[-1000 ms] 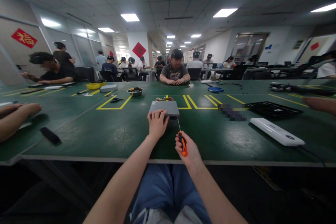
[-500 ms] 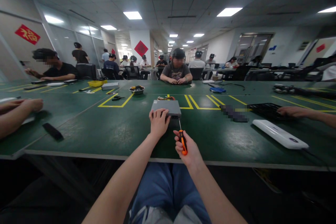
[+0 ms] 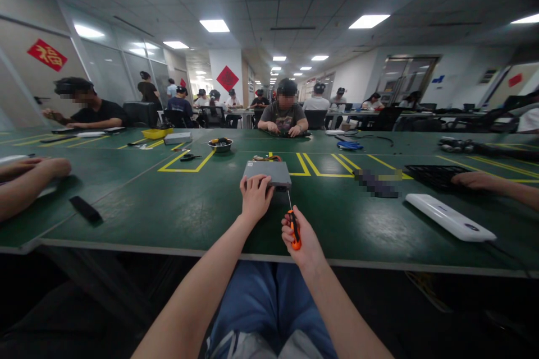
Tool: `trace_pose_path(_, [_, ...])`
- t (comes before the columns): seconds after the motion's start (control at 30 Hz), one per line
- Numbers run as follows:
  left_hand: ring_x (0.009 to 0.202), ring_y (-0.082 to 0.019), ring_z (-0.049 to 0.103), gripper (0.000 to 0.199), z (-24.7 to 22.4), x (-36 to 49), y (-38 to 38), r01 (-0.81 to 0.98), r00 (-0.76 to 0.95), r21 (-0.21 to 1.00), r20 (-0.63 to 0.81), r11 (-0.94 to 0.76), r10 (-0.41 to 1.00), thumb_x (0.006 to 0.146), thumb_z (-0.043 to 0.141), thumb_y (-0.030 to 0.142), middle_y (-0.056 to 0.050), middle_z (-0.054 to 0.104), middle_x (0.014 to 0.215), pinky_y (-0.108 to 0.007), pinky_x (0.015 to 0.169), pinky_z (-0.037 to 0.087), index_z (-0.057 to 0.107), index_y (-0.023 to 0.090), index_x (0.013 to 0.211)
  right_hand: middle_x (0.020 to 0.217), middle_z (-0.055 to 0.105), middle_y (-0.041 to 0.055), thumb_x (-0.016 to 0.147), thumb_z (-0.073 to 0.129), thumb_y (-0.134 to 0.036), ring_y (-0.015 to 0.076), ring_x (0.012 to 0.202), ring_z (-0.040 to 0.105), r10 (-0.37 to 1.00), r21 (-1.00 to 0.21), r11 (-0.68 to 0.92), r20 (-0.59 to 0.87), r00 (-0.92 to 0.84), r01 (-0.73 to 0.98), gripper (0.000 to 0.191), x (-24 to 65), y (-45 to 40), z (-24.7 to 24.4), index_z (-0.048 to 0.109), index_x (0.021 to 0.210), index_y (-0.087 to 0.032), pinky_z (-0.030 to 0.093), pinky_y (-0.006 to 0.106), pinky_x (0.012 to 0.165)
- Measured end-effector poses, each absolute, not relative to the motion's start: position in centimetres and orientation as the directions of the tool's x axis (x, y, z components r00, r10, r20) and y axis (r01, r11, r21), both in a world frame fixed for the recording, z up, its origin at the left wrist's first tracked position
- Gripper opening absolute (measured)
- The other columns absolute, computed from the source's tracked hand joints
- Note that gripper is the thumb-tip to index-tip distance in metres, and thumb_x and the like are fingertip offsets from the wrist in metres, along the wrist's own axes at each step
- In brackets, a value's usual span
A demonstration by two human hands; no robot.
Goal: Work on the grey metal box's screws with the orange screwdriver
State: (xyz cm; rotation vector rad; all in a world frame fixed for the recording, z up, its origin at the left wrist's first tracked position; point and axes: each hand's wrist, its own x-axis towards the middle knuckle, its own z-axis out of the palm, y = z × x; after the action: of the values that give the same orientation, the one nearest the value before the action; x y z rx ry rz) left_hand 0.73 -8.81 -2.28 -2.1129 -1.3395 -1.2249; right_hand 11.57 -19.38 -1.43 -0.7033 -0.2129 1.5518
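Grey metal forms the flat box on the green counter, straight ahead of the wearer; take it as the centre of a clock, with twelve pointing away. Both hands are at its near side. At seven o'clock the left hand spreads its fingers over the top edge, thumb low by the front face; whether it pinches the edge or only presses on it, I cannot tell. At five o'clock the right hand is wrapped around the orange handle of a screwdriver, its shaft running up to the box's near right corner; the tip is too small to say what it meets. Half a second ago the forefinger stood off the handle; now it is curled back in, and the handle's stripes seem to face another way, which suggests a turn. The box has hardly moved under the left hand, so the work appears to be staying at that one corner. Elsewhere, toward three o'clock, a co-worker's hand, apart from the black tray a second ago, now touches it.
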Motion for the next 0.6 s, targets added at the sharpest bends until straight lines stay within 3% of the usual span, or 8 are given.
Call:
trace_pose_path(0.13, [0.109,-0.023,0.049,0.027,-2.32,0.70,-8.73,0.856,0.182,0.147,0.811,-0.495,0.555,0.087,0.048,0.032,-0.006,0.058,0.114,-0.046,0.106,0.019,0.055,0.026,0.111,0.053,0.047,-0.0038,0.085,0.054,-0.019,0.0008,0.035,0.038,0.954,-0.531,-0.135,-0.297,0.034,-0.837,0.018,11.55,-19.37,-1.45,0.051,0.069,-0.013,0.028,0.008,0.029])
trace_pose_path(0.33, [0.107,-0.023,0.049,0.027,-2.36,0.72,-8.69,0.858,0.177,0.150,0.812,-0.492,0.556,0.086,0.048,0.031,-0.006,0.058,0.114,-0.046,0.106,0.019,0.055,0.026,0.111,0.052,0.047,-0.0026,0.092,0.040,-0.027,0.0006,0.032,0.034,0.956,-0.525,-0.184,-0.292,-0.027,-0.831,0.028,11.68,-19.55,-1.25,0.055,0.076,-0.010,0.026,0.009,0.028])
trace_pose_path(0.5, [0.107,-0.022,0.049,0.027,-2.25,0.73,-8.86,0.862,0.176,0.144,0.814,-0.487,0.553,0.086,0.048,0.032,-0.006,0.058,0.113,-0.045,0.106,0.020,0.055,0.026,0.111,0.053,0.049,-0.0037,0.085,0.055,-0.020,0.0004,0.034,0.036,0.955,-0.534,-0.129,-0.294,0.041,-0.836,0.018,11.55,-19.41,-1.39,0.050,0.069,-0.014,0.025,0.008,0.028])
trace_pose_path(0.6, [0.108,-0.022,0.049,0.027,-2.21,0.76,-8.89,0.864,0.177,0.144,0.810,-0.483,0.558,0.086,0.048,0.032,-0.006,0.058,0.113,-0.045,0.106,0.020,0.055,0.026,0.112,0.054,0.049,-0.0026,0.089,0.046,-0.020,0.0011,0.036,0.039,0.957,-0.531,-0.124,-0.288,0.041,-0.838,0.020,11.46,-19.61,-1.17,0.053,0.072,-0.012,0.029,0.008,0.030])
